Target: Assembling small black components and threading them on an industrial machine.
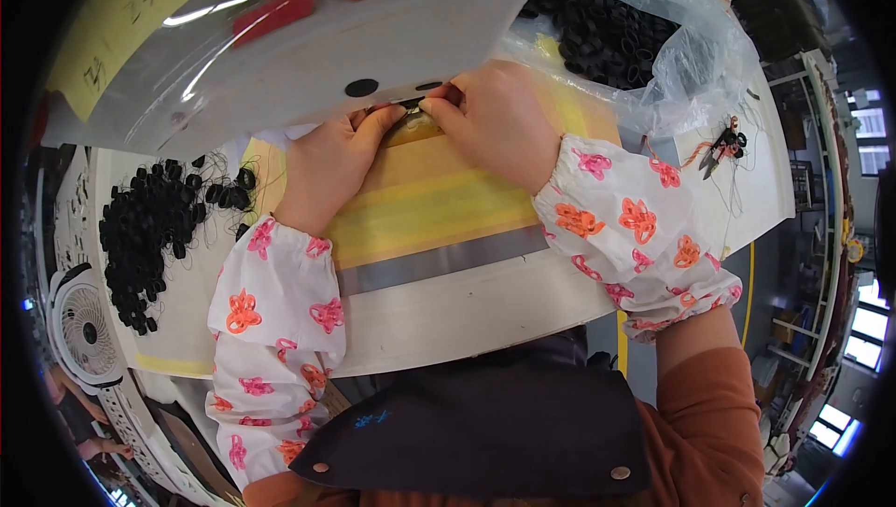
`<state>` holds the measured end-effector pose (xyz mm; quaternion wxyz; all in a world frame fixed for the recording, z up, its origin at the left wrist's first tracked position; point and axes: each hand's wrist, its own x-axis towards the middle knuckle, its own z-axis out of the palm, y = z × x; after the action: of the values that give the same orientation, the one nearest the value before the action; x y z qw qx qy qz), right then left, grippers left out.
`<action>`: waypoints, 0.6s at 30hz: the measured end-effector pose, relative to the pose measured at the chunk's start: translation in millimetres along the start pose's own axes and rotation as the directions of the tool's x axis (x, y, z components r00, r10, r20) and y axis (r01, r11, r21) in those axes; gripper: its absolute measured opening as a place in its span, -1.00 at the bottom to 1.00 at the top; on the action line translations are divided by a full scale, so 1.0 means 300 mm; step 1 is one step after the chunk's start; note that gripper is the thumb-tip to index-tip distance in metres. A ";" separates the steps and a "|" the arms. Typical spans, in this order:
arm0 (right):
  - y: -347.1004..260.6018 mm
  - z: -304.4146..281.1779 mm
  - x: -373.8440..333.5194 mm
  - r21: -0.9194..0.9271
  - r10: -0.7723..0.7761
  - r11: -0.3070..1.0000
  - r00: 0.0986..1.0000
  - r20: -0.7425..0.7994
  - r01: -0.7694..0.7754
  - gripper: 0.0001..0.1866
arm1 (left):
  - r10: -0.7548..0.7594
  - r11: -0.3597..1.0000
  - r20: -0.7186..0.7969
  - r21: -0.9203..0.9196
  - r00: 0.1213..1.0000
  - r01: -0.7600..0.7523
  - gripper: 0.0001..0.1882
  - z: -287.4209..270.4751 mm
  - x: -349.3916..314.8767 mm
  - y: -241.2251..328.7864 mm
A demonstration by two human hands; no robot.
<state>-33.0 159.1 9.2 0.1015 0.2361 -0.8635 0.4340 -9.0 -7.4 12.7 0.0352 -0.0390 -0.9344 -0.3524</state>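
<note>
My left hand (327, 166) and my right hand (499, 124) meet at the lower edge of a pale sewing machine head (308, 49). Between their pinched fingertips is a small black band (413, 105), partly covered by the fingers and the machine. Both hands are closed on it, one at each end. The needle area is mostly hidden behind the machine head. Under my wrists, the work surface is covered with yellow and tan tape (429, 194). Floral sleeve covers reach from my wrists up the forearms.
Many black loops (149, 236) with trailing threads lie at the left. A clear plastic bag (705, 63) at the back right holds more black loops (607, 35). Small black-handled scissors (719, 147) lie at the right among threads. A white fan (86, 330) stands beyond the left edge.
</note>
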 end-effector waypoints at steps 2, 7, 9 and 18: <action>0.009 0.002 0.001 -0.023 -0.014 1.000 1.000 0.002 0.014 -0.90 | -0.041 0.999 0.025 -0.004 0.999 0.041 -0.74 -0.007 -0.002 -0.006; 0.026 0.002 -0.004 -0.020 -0.073 0.997 0.996 -0.048 0.072 -0.86 | -0.023 0.998 0.005 -0.054 1.000 0.023 -0.72 0.003 -0.007 0.008; 0.017 0.013 0.003 -0.009 -0.027 1.000 1.000 -0.013 0.027 -0.88 | -0.062 0.997 0.021 -0.055 0.998 0.063 -0.71 0.002 -0.004 -0.006; 0.036 -0.008 0.001 -0.002 -0.055 0.998 0.998 -0.023 0.055 -0.90 | -0.061 0.994 0.021 -0.094 0.998 0.063 -0.75 0.006 0.010 0.018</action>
<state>-38.6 166.4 3.2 0.1234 0.2549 -0.8558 0.4329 -11.6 -1.9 15.2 0.0140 -0.0149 -0.9176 -0.3970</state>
